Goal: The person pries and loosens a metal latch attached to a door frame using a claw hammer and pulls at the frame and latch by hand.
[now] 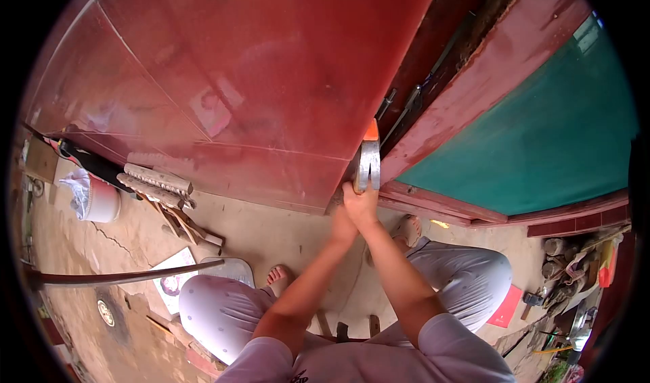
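A claw hammer [367, 165] with a steel split claw and an orange part at its top stands at the edge of the red tiled wall [291, 92]. My right hand [361, 204] is closed round it just below the head. Close against it and slightly lower, my left hand [343, 224] is closed too, apparently on the handle, most of which the hands hide. Just above the hammer, thin metal rods [409, 109] show in the dark gap beside the red wooden frame [487, 72]. Whether the hammer touches the wall or frame, I cannot tell.
A green panel [535, 139] fills the frame on the right. At left are a white bucket [101, 200], a wooden rack [159, 183] and a dark bar [128, 277]. Firewood and tools [569, 268] lie at right. A low wooden seat [342, 330] is under me.
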Demonstrator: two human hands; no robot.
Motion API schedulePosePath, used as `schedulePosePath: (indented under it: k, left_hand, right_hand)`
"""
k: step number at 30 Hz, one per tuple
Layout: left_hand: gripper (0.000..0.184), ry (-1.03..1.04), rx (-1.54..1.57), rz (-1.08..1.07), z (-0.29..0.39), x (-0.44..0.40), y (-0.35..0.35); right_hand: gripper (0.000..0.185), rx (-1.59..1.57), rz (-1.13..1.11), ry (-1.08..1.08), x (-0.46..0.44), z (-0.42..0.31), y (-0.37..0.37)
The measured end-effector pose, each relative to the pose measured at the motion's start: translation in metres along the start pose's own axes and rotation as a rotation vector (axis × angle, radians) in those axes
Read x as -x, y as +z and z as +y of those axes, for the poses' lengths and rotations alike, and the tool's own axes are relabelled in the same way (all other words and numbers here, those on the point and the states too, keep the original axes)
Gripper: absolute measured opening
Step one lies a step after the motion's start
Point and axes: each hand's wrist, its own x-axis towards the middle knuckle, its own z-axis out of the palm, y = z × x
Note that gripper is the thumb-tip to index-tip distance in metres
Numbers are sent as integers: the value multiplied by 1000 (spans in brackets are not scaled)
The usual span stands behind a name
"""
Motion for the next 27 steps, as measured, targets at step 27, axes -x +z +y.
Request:
schedulePosePath:
  k: [27]
  left_hand:
    - [56,597,20,272,190,-44,-11]
  right_hand:
    - [17,38,-120,28,124,-5,-187]
